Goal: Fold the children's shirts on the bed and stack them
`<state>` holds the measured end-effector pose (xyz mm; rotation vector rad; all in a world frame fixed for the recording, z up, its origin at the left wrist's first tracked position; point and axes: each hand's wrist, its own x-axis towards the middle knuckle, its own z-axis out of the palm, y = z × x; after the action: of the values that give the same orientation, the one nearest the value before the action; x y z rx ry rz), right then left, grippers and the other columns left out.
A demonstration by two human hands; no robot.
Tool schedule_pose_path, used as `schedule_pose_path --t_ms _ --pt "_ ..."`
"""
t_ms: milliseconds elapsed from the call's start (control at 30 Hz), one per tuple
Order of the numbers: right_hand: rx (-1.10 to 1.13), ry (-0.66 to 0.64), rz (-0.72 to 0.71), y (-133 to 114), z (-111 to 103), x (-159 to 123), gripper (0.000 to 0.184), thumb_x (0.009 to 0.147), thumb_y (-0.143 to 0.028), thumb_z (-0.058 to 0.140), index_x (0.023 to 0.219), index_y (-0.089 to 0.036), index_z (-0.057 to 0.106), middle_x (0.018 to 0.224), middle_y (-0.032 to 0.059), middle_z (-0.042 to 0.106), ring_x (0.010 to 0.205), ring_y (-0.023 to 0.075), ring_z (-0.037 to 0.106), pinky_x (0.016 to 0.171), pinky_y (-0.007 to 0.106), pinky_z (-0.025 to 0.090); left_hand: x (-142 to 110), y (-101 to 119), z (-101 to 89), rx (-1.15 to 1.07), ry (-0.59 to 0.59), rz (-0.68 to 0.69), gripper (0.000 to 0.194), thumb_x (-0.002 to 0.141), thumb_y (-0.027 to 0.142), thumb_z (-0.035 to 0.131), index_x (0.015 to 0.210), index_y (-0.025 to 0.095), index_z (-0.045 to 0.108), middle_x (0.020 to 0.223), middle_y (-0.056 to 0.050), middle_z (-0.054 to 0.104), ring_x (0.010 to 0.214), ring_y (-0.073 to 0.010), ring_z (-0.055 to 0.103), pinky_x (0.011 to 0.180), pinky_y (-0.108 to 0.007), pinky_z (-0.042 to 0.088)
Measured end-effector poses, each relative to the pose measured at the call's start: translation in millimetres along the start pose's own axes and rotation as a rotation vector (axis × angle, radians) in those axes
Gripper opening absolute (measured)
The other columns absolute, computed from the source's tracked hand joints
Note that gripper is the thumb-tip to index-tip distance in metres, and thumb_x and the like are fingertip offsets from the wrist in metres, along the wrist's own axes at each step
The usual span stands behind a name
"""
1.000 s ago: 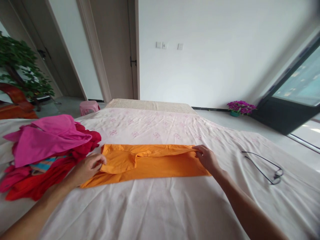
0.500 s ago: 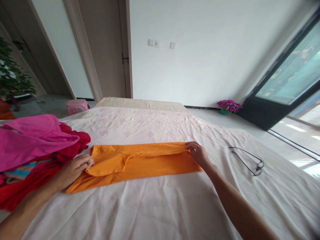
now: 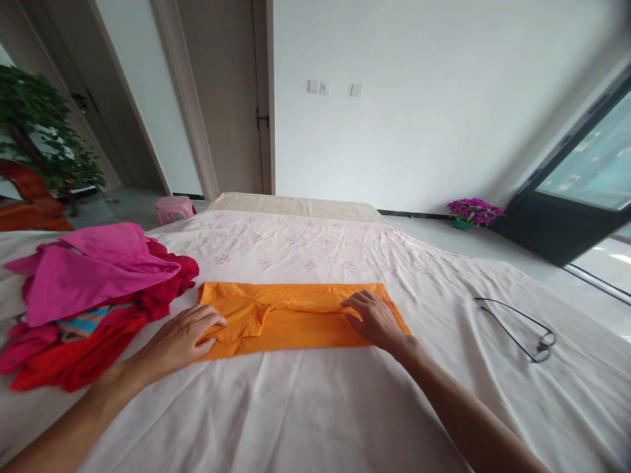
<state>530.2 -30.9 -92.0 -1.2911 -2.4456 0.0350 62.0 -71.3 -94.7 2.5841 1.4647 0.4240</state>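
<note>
An orange T-shirt (image 3: pixel 300 336) lies folded into a long strip on the pale bedsheet, with a short sleeve folded inward near its left end. My left hand (image 3: pixel 190 335) rests on that left end, its fingers spread over the cloth and the thumb apart below them. Toward the right end, my right hand (image 3: pixel 372 318) lies on the shirt with slightly bent fingers, thumb away from them. Neither hand pinches the fabric. The shirt's lower left corner is partly hidden by my left hand.
Left of the shirt is a heap of pink and red clothes (image 3: pixel 98 269). A pair of glasses (image 3: pixel 545 341) lies on the bedsheet (image 3: pixel 305 414) at the right. Beyond the bed stand a pink stool (image 3: pixel 175 209) and a pot of purple flowers (image 3: pixel 474 211).
Both hands have let go of the shirt's edges and now lie on top of it. My right hand has moved inward from the upper right corner. The camera view has turned slightly left.
</note>
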Motion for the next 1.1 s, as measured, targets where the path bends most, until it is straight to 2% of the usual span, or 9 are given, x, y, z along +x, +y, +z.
schedule_pose_path --t_ms 167,300,467,600,700,800,900,1000,1100 --pt "-0.078 -0.065 -0.029 -12.8 15.9 22.2 0.022 0.098 -0.027 0.05 0.095 -0.023 0.071 0.089 0.0055 0.065 0.086 0.0196 0.055 0.077 0.031 0.042 0.1 -1.9 3.5 0.016 0.112 -0.046 0.018 0.088 0.02 0.045 0.09 0.024 0.062 0.094 -0.002 0.068 0.091 -0.0176 0.063 0.084 -0.029 0.045" --pt "-0.039 0.014 -0.02 -9.4 13.6 25.6 0.025 0.1 -0.026 0.046 0.092 -0.022 0.069 0.087 0.0059 0.064 0.084 0.019 0.054 0.077 0.031 0.041 -2.8 0.3 -3.7 0.017 0.175 -0.063 0.012 0.087 0.024 0.048 0.091 0.024 0.059 0.094 -0.002 0.068 0.092 -0.0184 0.063 0.087 -0.029 0.044" --pt "-0.005 -0.007 -0.062 -8.8 11.2 13.8 0.027 0.101 -0.025 0.043 0.09 -0.022 0.068 0.084 0.0053 0.063 0.082 0.0182 0.055 0.075 0.03 0.042 -6.4 8.8 -7.9 -0.02 0.039 -0.053 0.009 0.085 0.024 0.049 0.084 0.024 0.058 0.087 0.0 0.066 0.083 -0.0161 0.061 0.077 -0.025 0.044" --pt "0.009 -0.015 -0.005 -8.9 12.4 3.3 0.023 0.099 -0.026 0.047 0.091 -0.023 0.068 0.088 0.0049 0.065 0.086 0.0179 0.057 0.078 0.029 0.042 1.6 14.9 -6.5 -0.056 -0.025 -0.13 0.022 0.089 0.038 0.049 0.077 0.024 0.06 0.08 0.001 0.065 0.074 -0.0148 0.061 0.071 -0.024 0.043" --pt "0.006 0.042 0.17 1.4 7.2 -1.7 0.023 0.099 -0.029 0.045 0.097 -0.024 0.068 0.094 0.0046 0.067 0.089 0.0174 0.06 0.079 0.028 0.043 17.7 18.4 -5.4 -0.121 0.008 -0.132 0.027 0.091 0.045 0.048 0.081 0.025 0.063 0.084 0.001 0.067 0.077 -0.0153 0.063 0.073 -0.024 0.044" --pt "-0.064 0.124 0.502 26.4 -3.7 -4.1 0.028 0.1 -0.031 0.04 0.108 -0.025 0.066 0.107 0.0058 0.067 0.098 0.0186 0.061 0.08 0.028 0.043 39.5 21.6 -1.9 -0.142 0.091 -0.089 0.029 0.092 0.047 0.046 0.086 0.025 0.065 0.093 -0.001 0.07 0.088 -0.0181 0.065 0.083 -0.025 0.046" --pt "-0.14 0.121 0.807 55.8 -12.5 -3.5 0.035 0.098 -0.036 0.04 0.124 -0.025 0.059 0.116 0.0087 0.066 0.105 0.0233 0.061 0.083 0.033 0.043 59.2 25.2 7.1 -0.13 0.174 -0.058 0.029 0.093 0.045 0.044 0.094 0.024 0.065 0.103 -0.004 0.071 0.1 -0.0204 0.064 0.093 -0.029 0.046" --pt "-0.165 0.061 0.926 73.3 -13.2 0.8 0.045 0.096 -0.044 0.04 0.134 -0.023 0.053 0.125 0.0124 0.063 0.111 0.0289 0.059 0.087 0.04 0.043 70.3 27.7 22.9 -0.12 0.196 -0.015 0.03 0.094 0.044 0.043 0.103 0.024 0.065 0.116 -0.005 0.068 0.112 -0.0211 0.061 0.102 -0.032 0.044" --pt "-0.171 0.031 0.916 75.9 -9.2 7.9 0.046 0.095 -0.044 0.041 0.134 -0.023 0.054 0.127 0.0132 0.064 0.116 0.0305 0.057 0.09 0.042 0.042 72.4 26.1 42.2 -0.072 0.184 0.008 0.033 0.093 0.045 0.047 0.111 0.025 0.065 0.128 -0.006 0.063 0.123 -0.0232 0.055 0.111 -0.037 0.039"
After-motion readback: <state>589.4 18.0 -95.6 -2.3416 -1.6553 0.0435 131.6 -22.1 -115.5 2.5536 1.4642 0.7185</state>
